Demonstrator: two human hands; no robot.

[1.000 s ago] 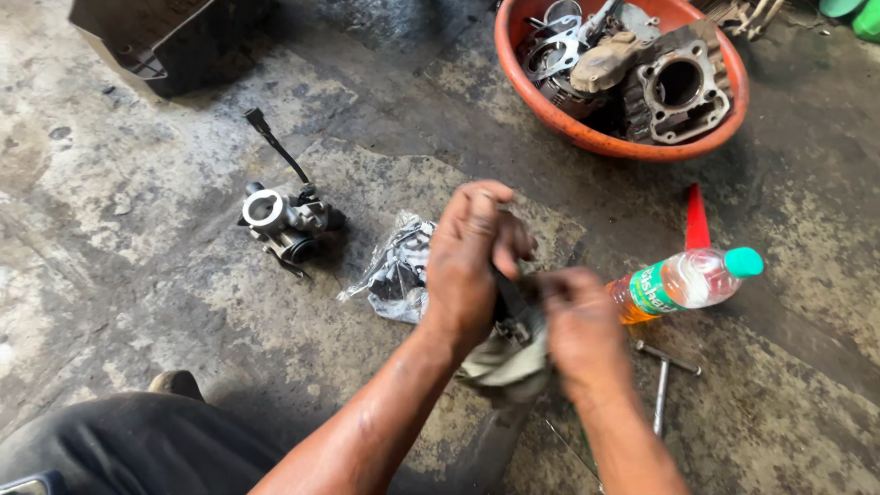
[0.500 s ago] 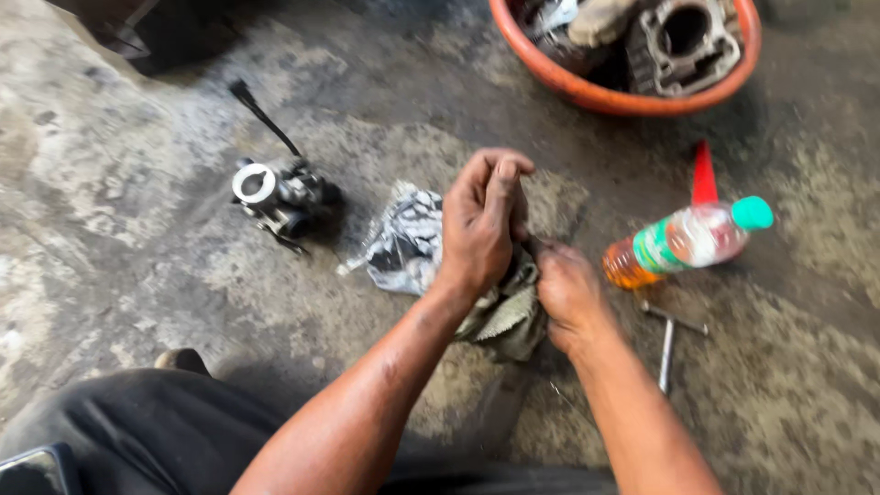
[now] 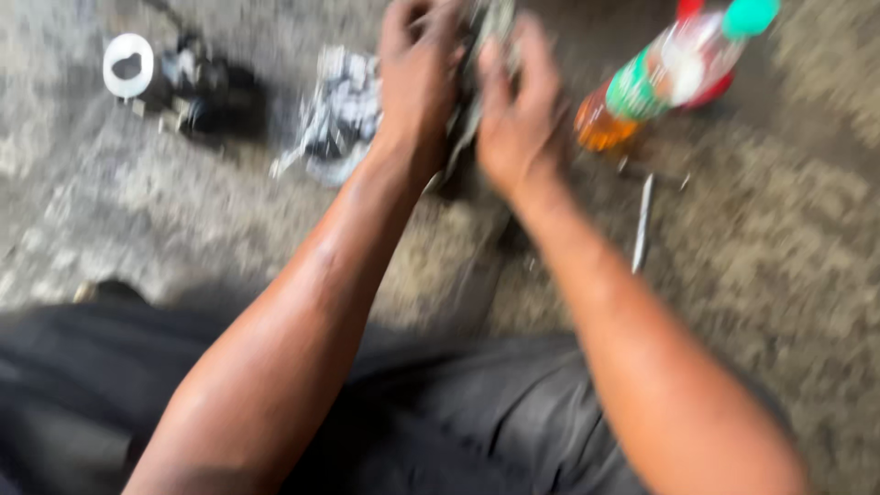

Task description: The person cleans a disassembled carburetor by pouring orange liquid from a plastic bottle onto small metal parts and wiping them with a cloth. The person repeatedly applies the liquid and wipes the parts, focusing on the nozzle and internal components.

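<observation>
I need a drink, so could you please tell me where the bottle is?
The bottle lies on the concrete floor at the head view's upper right, just right of the right hand, above a thin metal rod.

Arms: your forearms are bare, no sleeves showing.
Hands: your left hand (image 3: 417,73) and right hand (image 3: 518,115) look ungloved, though blurred.
Legs: you wear dark grey trousers (image 3: 477,431).

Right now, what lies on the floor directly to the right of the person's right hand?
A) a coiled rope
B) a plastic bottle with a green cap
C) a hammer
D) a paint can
B: the plastic bottle, with orange liquid and a green cap, lies beside the right hand.
</observation>
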